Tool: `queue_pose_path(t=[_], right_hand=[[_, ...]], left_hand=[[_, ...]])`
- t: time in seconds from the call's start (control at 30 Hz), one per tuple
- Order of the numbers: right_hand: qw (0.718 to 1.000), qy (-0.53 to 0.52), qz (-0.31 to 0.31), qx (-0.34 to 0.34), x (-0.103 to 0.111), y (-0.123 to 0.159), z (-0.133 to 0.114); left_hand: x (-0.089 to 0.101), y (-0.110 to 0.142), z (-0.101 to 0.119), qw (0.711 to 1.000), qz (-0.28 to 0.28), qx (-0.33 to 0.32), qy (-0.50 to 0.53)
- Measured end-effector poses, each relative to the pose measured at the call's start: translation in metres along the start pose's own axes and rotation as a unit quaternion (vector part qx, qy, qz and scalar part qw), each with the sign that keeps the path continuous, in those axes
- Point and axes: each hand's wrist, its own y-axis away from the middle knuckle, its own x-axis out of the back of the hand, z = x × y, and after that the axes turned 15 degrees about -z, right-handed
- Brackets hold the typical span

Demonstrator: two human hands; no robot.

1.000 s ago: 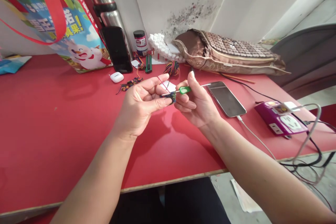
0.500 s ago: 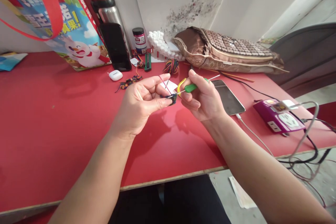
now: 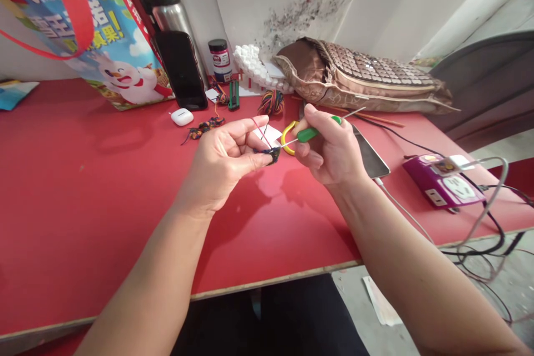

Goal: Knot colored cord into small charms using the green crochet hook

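Note:
My left hand [image 3: 223, 164] pinches a small dark crocheted piece [image 3: 273, 154] between thumb and fingers. A strand of yarn [image 3: 261, 132] runs taut from its raised index finger down to the piece. In my right hand [image 3: 331, 144] is a crochet hook [image 3: 307, 134] with a green grip, its metal tip at the edge of the piece and its other end pointing up to the right. A yellow ring-like loop [image 3: 287, 138] shows beside my right fingers; how it is attached is hidden. Behind the hands lies a ball of multicoloured yarn [image 3: 271, 102].
A tablet [image 3: 370, 153] and a purple power strip [image 3: 444, 183] with cables lie at right. Behind stand a phone [image 3: 181, 69], a steel flask [image 3: 167, 14], a jar [image 3: 220, 61] and a patterned bag [image 3: 371, 78]. A knotted yarn piece [image 3: 206, 128] and earbud case [image 3: 182, 117] lie left.
My right hand has shifted slightly right and tilted, drawing the crochet hook back so its rear end points higher. My left hand stays nearly where it was, holding the piece.

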Motion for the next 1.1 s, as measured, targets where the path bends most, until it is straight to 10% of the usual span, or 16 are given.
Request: queue_pose_path(t=[1.1], right_hand=[[0.993, 0.072, 0.052, 0.075, -0.0049, 0.0054, 0.0088]], left_hand=[[0.0008, -0.0079, -0.0088, 0.997, 0.075, 0.016, 0.016]])
